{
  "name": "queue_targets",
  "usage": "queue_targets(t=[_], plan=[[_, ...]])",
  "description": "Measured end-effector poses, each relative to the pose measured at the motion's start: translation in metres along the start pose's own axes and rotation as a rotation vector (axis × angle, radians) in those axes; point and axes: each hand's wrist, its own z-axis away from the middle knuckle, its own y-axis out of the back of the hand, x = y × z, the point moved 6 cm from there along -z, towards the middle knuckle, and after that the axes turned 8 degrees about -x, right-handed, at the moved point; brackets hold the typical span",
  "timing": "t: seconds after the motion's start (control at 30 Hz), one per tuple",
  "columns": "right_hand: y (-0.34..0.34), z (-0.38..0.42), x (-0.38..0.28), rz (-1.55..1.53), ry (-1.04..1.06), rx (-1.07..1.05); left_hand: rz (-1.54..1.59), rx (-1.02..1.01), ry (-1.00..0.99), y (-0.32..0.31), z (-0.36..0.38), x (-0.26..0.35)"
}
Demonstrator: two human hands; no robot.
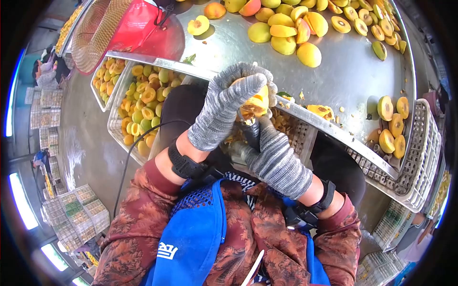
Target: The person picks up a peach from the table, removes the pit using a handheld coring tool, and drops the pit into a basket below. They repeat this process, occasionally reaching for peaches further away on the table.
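Observation:
My left hand (pixel 224 102), in a grey knit glove, has its fingers wrapped round a yellow peach (pixel 258 104) whose brownish inner flesh faces down toward me. Just below, my gloved right hand (pixel 274 155) is closed on a dark-handled tool (pixel 252 132). The tool's tip meets the lower side of the peach; its working end is hidden. Both hands are in front of the near edge of a metal table (pixel 281 78). Close to my right hand, torn peach scraps (pixel 320 111) lie along that edge.
Whole and halved peaches (pixel 284 31) are heaped at the table's back; several halves (pixel 393 124) sit at its right corner. A red bag (pixel 138 26) and woven hat (pixel 98 35) are at left. Crates of peaches (pixel 143 102) stand below left, a white crate (pixel 420 162) at right.

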Motion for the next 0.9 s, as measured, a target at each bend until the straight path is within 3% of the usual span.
queue_targets(t=[0.03, 0.13, 0.27, 0.33, 0.4, 0.47, 0.53, 0.6, 0.67, 0.73, 0.8, 0.9], plan=[[0.001, -0.001, -0.001, 0.0, 0.004, 0.0, -0.003, 0.0, -0.003, 0.002, 0.0, 0.003], [0.019, -0.006, -0.003, 0.373, 0.028, 0.109, -0.081, -0.043, 0.017, 0.01, 0.002, 0.01], [0.016, -0.013, 0.027, 0.658, -0.048, 0.005, -0.483, 0.152, -0.107, 0.042, 0.018, 0.036], [0.006, -0.014, 0.039, 0.903, -0.266, -0.185, -0.6, 0.339, -0.104, 0.063, 0.039, 0.065], [0.001, -0.009, 0.046, 1.028, -0.147, -0.212, -1.527, 0.354, -0.29, 0.101, 0.066, 0.095], [0.001, -0.009, 0.053, 1.05, -0.183, -0.263, -0.944, 0.608, -0.1, 0.166, 0.091, 0.102], [0.002, -0.004, 0.044, 1.056, -0.08, -0.25, -0.962, 0.625, -0.197, 0.187, 0.093, 0.117], [0.003, -0.01, 0.047, 1.005, -0.141, -0.253, -0.967, 0.647, -0.278, 0.18, 0.082, 0.128], [0.003, -0.013, 0.05, 0.957, -0.203, -0.249, -1.058, 0.575, -0.117, 0.143, 0.036, 0.134], [-0.005, -0.011, 0.042, 0.807, -0.062, -0.239, -1.6, 0.487, -0.151, 0.141, -0.015, 0.139], [-0.002, -0.014, 0.032, 0.695, -0.074, -0.246, -1.713, 0.403, 0.236, 0.147, -0.067, 0.129], [0.005, -0.018, 0.024, 0.546, -0.074, -0.17, -1.82, 0.337, 0.336, 0.18, -0.119, 0.098]])
